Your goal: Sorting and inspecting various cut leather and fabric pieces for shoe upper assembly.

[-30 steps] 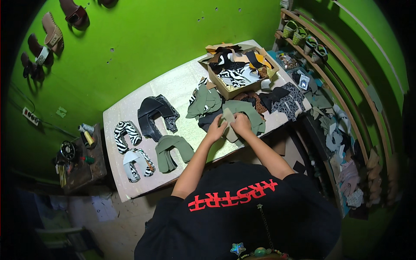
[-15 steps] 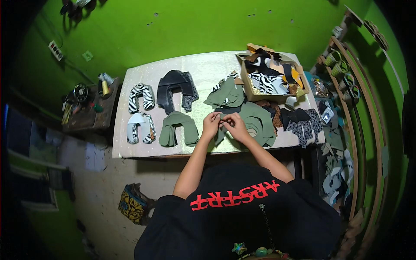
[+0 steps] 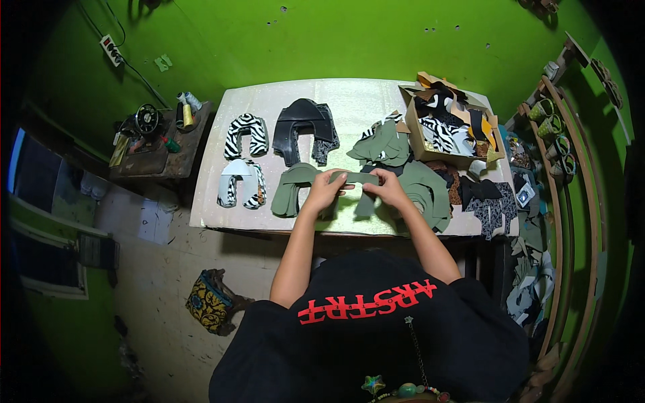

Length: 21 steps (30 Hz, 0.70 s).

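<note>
A green U-shaped cut piece (image 3: 361, 178) of fabric or leather is stretched between my two hands, its legs hanging down. My left hand (image 3: 325, 191) pinches one side of it, and my right hand (image 3: 388, 187) grips the other. Just left of my left hand lies a stack of green arched pieces (image 3: 290, 191). To the right, beyond my right hand, spreads a fanned pile of green pieces (image 3: 430, 195). Farther back is a loose heap of green scraps (image 3: 384, 148), some zebra-patterned. Black arched pieces (image 3: 306, 124) and zebra-print arches (image 3: 244, 136) lie at the left, near white-topped ones (image 3: 235, 176).
A cardboard box (image 3: 440, 152) full of mixed scraps stands at the table's back right. Grey patterned pieces (image 3: 490, 205) lie at the right edge. On the left, a small sewing-machine table (image 3: 158, 168) carries thread cones (image 3: 187, 115). A wooden rack (image 3: 552, 201) with sandals lines the right wall.
My hands have moved apart, and the green piece now shows spread between them. Before, they were close together over the green pieces. The whole view has shifted a little.
</note>
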### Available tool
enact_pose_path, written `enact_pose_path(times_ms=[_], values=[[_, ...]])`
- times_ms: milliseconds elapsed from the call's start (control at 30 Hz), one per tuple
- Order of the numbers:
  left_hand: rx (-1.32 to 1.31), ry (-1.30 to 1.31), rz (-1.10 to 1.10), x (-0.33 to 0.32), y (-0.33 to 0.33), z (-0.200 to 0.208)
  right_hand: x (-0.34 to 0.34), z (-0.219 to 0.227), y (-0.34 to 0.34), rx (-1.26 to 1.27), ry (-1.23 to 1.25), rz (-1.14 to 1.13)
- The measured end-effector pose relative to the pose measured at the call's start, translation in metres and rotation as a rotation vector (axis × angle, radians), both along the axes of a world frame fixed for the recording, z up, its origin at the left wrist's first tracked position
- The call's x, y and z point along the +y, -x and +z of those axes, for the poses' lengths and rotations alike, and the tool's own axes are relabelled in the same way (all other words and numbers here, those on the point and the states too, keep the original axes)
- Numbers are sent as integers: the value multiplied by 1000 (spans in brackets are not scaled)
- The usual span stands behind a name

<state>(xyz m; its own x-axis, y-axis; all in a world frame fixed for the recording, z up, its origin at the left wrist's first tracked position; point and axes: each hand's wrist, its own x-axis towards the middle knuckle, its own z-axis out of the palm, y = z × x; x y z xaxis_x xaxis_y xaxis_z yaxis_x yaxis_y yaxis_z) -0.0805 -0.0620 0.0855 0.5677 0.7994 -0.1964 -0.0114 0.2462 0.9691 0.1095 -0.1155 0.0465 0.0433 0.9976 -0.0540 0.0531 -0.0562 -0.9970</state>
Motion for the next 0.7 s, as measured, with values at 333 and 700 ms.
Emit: enact_pose_path(times_ms=[333,700], values=[[65,-7,-2,60,133,14,60,15,114,110,-71,-134],[412,-60,281,119,278,-33,123,-27,250,-105,-119,-73]])
